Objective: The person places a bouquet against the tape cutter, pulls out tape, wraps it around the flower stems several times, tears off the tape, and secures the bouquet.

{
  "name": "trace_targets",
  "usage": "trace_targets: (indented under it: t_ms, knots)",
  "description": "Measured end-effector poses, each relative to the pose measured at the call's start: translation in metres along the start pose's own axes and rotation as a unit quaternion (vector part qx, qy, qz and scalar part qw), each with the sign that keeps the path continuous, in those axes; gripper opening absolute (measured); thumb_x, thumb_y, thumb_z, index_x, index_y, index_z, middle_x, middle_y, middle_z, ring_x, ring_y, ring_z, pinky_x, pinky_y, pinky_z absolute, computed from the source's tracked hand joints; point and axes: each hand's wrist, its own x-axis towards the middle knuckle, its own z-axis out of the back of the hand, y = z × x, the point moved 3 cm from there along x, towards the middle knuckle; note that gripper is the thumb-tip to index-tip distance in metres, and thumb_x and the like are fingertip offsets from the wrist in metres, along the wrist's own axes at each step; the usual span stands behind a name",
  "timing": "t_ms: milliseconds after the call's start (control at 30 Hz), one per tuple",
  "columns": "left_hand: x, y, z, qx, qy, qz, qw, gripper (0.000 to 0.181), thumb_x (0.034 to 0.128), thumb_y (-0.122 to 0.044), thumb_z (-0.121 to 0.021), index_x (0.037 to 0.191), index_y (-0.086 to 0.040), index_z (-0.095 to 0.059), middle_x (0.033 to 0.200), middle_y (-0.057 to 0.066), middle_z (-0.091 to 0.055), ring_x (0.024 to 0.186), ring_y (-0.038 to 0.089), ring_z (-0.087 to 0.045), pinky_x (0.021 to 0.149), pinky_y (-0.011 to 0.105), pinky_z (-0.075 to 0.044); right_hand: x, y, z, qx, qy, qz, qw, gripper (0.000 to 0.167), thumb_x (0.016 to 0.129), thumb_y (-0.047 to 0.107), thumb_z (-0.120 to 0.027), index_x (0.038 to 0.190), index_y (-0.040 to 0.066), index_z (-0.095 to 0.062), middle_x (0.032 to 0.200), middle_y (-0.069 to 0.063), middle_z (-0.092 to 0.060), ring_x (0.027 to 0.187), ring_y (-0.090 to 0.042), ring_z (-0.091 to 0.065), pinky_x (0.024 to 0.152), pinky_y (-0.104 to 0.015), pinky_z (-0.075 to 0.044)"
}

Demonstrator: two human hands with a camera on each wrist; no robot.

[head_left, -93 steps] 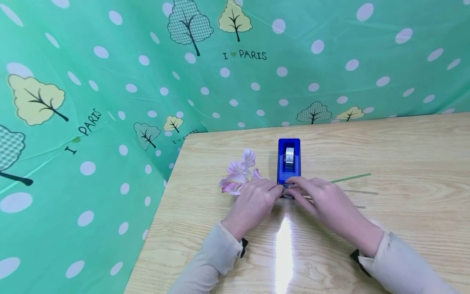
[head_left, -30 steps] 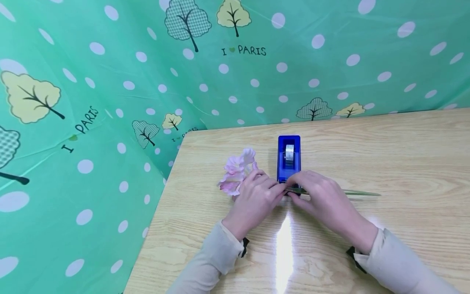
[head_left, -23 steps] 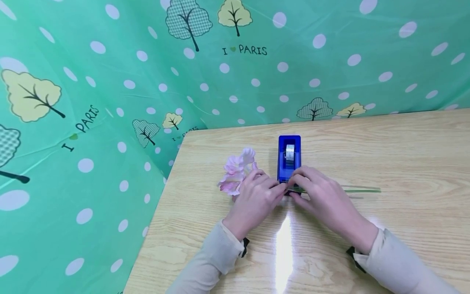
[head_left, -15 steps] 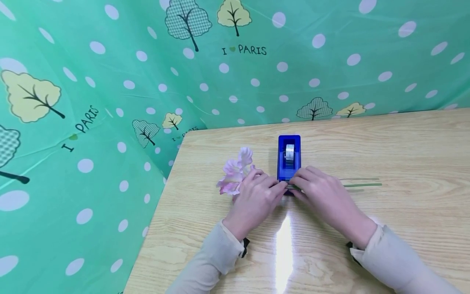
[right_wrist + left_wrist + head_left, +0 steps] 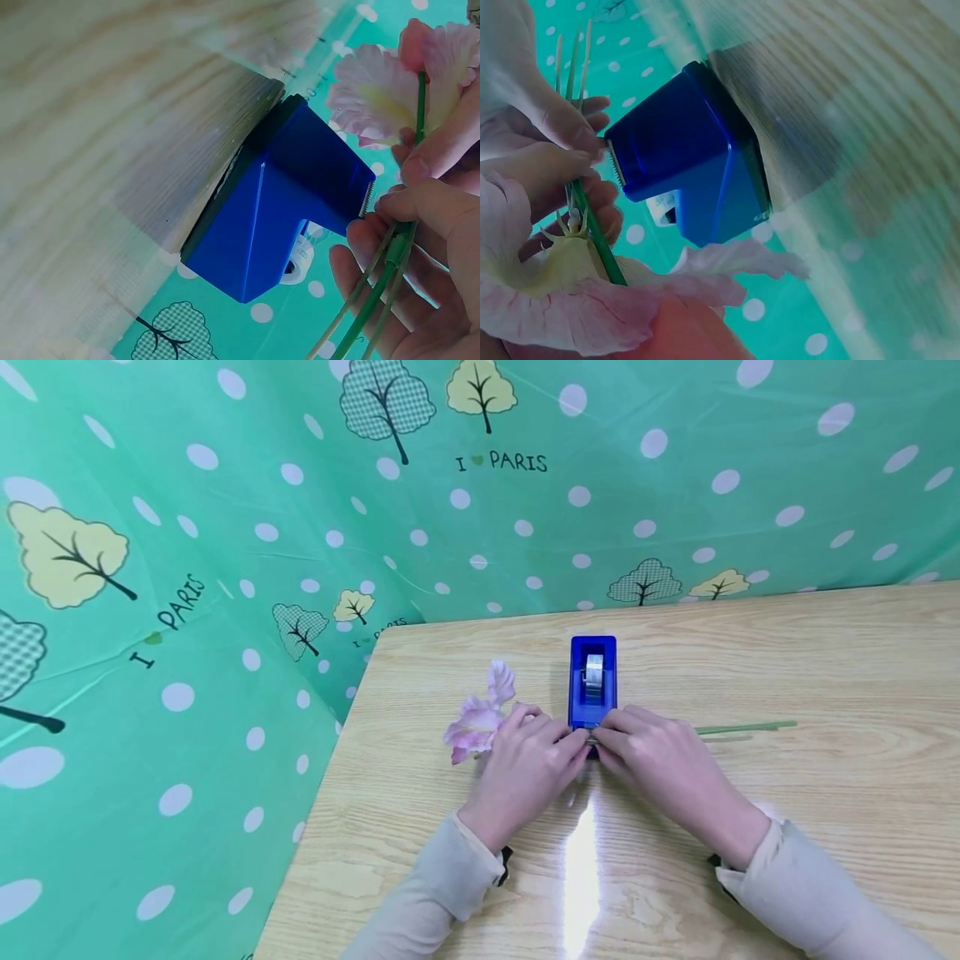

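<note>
Close together, my two hands work on an artificial flower just in front of a blue tape dispenser (image 5: 594,710). My left hand (image 5: 521,768) pinches the stems close below the pale pink bloom (image 5: 476,727). Right beside it, my right hand (image 5: 667,760) grips the same stems with thumb and fingers. In the right wrist view the thick green stem (image 5: 379,292) lies between two thinner tan ones. From the left wrist, a green stem (image 5: 600,236) runs past the bloom's base. The dispenser's toothed cutter (image 5: 615,163) is close to the fingertips. Whether tape is on the stems is hard to tell.
A light wood table (image 5: 825,693) carries the dispenser, which holds a roll of tape (image 5: 593,672). Behind and to the left hangs a green dotted cloth (image 5: 525,577) with printed trees. The table's left edge lies left of the bloom.
The stem ends, spread apart at first, now lie nearly together. The bloom has turned and its petals show differently. My right fingers have shifted on the stems; my left hand stays nearly in place.
</note>
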Motion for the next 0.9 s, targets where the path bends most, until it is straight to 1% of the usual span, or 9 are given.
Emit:
trace_targets:
  t_ms: [167,267,333,500,700,800,900]
  knots:
    - [0.0031,-0.0027,0.0007,0.024,0.011,0.003,0.9996,0.013,0.0937,-0.028,-0.069,0.098,-0.02,-0.078,0.096,-0.007,-0.075,0.088,0.009,-0.069,0.091,0.027,-0.047,-0.0005,0.0,0.0005,0.002,-0.005,0.003,1.0,0.019,0.077,0.006,-0.082,0.094,0.002,-0.077,0.091,-0.01,-0.073,0.082,-0.024,-0.07,0.065,-0.037,-0.06]
    - [0.0044,-0.0048,0.0015,0.049,0.013,-0.002,0.9987,0.008,0.0925,-0.026,-0.07,0.095,-0.021,-0.077,0.095,-0.008,-0.074,0.089,0.009,-0.068,0.089,0.025,-0.048,-0.0006,0.0001,0.0008,0.005,-0.011,0.006,0.9999,0.019,0.076,0.005,-0.082,0.094,0.001,-0.077,0.091,-0.01,-0.073,0.082,-0.024,-0.071,0.065,-0.037,-0.06]
    - [0.0051,-0.0059,0.0021,0.058,0.007,-0.006,0.9983,0.006,0.0915,-0.022,-0.07,0.093,-0.021,-0.076,0.093,-0.008,-0.074,0.087,0.009,-0.068,0.087,0.024,-0.048,-0.0007,0.0,0.0009,0.008,-0.013,0.005,0.9999,0.018,0.076,0.005,-0.082,0.093,0.001,-0.077,0.091,-0.01,-0.073,0.082,-0.024,-0.071,0.065,-0.037,-0.06]
    - [0.0048,-0.0062,0.0018,0.051,-0.018,-0.011,0.9985,0.006,0.0894,-0.017,-0.071,0.088,-0.019,-0.076,0.088,-0.008,-0.075,0.08,0.009,-0.067,0.079,0.023,-0.049,-0.0004,-0.0004,0.0006,0.016,-0.015,-0.002,0.9998,0.017,0.077,0.004,-0.081,0.093,0.001,-0.077,0.09,-0.01,-0.073,0.08,-0.023,-0.069,0.064,-0.036,-0.06]
    - [0.0036,-0.0054,0.001,0.067,-0.048,-0.025,0.9963,0.002,0.0867,-0.021,-0.074,0.086,-0.02,-0.075,0.084,-0.008,-0.075,0.075,0.008,-0.066,0.076,0.022,-0.05,0.0007,-0.0008,0.0002,0.029,-0.038,-0.007,0.9988,0.015,0.076,0.002,-0.079,0.091,0.002,-0.075,0.088,-0.008,-0.072,0.076,-0.021,-0.069,0.062,-0.035,-0.059]
    - [0.0035,-0.005,0.0004,0.065,-0.055,-0.028,0.9959,0.002,0.0868,-0.021,-0.074,0.086,-0.02,-0.076,0.084,-0.008,-0.075,0.074,0.009,-0.066,0.076,0.022,-0.05,0.0014,-0.0011,-0.0002,0.037,-0.031,-0.024,0.9985,0.016,0.077,0.003,-0.078,0.092,0.002,-0.072,0.088,-0.008,-0.071,0.074,-0.019,-0.068,0.06,-0.033,-0.058]
    - [0.0038,-0.0052,-0.0002,0.065,-0.056,-0.034,0.9957,0.006,0.0882,-0.019,-0.072,0.084,-0.02,-0.076,0.083,-0.008,-0.075,0.073,0.008,-0.066,0.076,0.022,-0.05,0.002,-0.0022,0.0006,0.054,0.002,-0.065,0.9964,0.02,0.079,0.006,-0.079,0.094,0.003,-0.066,0.086,-0.005,-0.068,0.07,-0.015,-0.064,0.058,-0.029,-0.055]
